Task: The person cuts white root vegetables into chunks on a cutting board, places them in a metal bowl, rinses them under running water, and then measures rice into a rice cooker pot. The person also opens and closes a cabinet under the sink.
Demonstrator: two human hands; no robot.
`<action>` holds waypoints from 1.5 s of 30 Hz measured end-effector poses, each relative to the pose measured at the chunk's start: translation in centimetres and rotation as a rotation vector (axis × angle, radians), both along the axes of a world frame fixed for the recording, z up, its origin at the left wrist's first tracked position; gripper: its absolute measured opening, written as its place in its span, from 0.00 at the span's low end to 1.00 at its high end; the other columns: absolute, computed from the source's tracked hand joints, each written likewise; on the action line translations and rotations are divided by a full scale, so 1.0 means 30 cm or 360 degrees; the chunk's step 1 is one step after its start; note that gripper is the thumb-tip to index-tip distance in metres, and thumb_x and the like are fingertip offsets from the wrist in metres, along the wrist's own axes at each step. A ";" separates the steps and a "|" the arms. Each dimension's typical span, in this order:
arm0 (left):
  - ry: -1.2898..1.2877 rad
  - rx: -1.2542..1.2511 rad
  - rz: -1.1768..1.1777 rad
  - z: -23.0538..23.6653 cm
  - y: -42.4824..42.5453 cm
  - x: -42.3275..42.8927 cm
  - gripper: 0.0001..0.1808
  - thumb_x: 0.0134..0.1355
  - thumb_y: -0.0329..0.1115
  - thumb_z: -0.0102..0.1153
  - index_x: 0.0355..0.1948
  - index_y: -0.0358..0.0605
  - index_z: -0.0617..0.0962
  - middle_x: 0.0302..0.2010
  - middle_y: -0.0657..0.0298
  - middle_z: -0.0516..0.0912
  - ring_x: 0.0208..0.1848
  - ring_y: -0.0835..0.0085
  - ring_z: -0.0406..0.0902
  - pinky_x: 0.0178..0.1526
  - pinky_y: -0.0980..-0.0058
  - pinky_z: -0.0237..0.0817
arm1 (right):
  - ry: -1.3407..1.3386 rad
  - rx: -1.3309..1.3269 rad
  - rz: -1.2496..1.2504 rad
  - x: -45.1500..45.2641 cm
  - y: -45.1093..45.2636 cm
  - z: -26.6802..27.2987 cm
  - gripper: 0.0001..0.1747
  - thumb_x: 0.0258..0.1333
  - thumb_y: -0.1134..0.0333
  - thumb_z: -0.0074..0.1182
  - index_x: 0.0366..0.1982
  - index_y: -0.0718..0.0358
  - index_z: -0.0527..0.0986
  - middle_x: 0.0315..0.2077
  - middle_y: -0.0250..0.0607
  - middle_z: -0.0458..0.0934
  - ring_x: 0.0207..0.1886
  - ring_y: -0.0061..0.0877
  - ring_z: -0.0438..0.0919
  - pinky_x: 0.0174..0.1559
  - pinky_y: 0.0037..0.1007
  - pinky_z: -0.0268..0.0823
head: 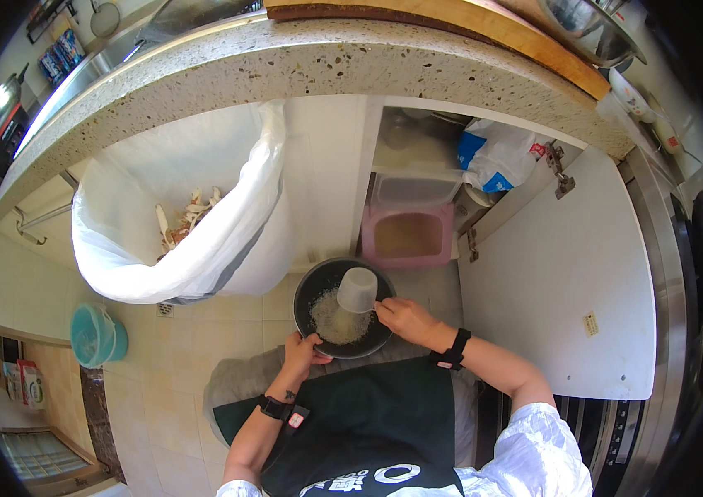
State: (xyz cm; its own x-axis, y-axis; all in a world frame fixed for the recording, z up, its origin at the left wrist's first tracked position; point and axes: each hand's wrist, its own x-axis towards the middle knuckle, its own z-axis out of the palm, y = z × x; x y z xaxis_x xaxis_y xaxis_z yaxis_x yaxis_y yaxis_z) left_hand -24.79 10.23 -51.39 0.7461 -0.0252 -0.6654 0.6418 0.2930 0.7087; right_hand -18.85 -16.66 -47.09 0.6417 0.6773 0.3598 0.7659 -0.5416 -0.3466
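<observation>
A dark round pot (pixel 383 341) with uncooked rice (pixel 336 320) in it is held low, just above my lap. My left hand (pixel 303 355) grips its near-left rim. In my right hand (pixel 402 315) is the handle of a translucent plastic measuring cup (pixel 357 289), tilted over the rice inside the pot. Beyond the pot, in the open cabinet, stands a pink rice container (pixel 408 258) with its clear lid raised and grain inside.
A large bin with a white liner (pixel 202 279) holds food scraps at the left. The stone countertop edge (pixel 301 68) runs overhead. An open cabinet door (pixel 562 279) stands at the right. Further left is a teal bucket (pixel 120 341). Plastic bags (pixel 500 152) sit inside the cabinet.
</observation>
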 end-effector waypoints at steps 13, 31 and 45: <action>0.0046 -0.0028 0.0051 -0.016 -0.008 0.002 0.16 0.58 0.27 0.54 0.44 0.25 0.70 0.32 0.46 0.82 0.25 0.57 0.83 0.27 0.64 0.81 | 0.1677 0.1471 -0.1107 0.217 -0.176 0.064 0.06 0.61 0.71 0.55 0.36 0.66 0.78 0.27 0.41 0.83 0.23 0.22 0.80 0.25 0.24 0.71; 0.0136 0.0094 0.0215 -0.012 0.082 -0.087 0.13 0.57 0.25 0.54 0.40 0.26 0.69 0.35 0.47 0.80 0.24 0.56 0.82 0.26 0.61 0.81 | 0.0377 -0.0771 -0.1001 0.648 -0.179 -0.229 0.12 0.50 0.72 0.52 0.35 0.69 0.82 0.34 0.58 0.82 0.37 0.47 0.83 0.41 0.43 0.75; 0.0152 0.0002 0.0243 -0.015 0.151 -0.171 0.14 0.57 0.24 0.53 0.41 0.22 0.73 0.32 0.47 0.83 0.23 0.57 0.83 0.25 0.62 0.80 | 0.1004 -0.0734 -0.0906 0.844 -0.119 -0.381 0.12 0.58 0.72 0.50 0.39 0.71 0.79 0.35 0.58 0.82 0.38 0.41 0.84 0.39 0.36 0.77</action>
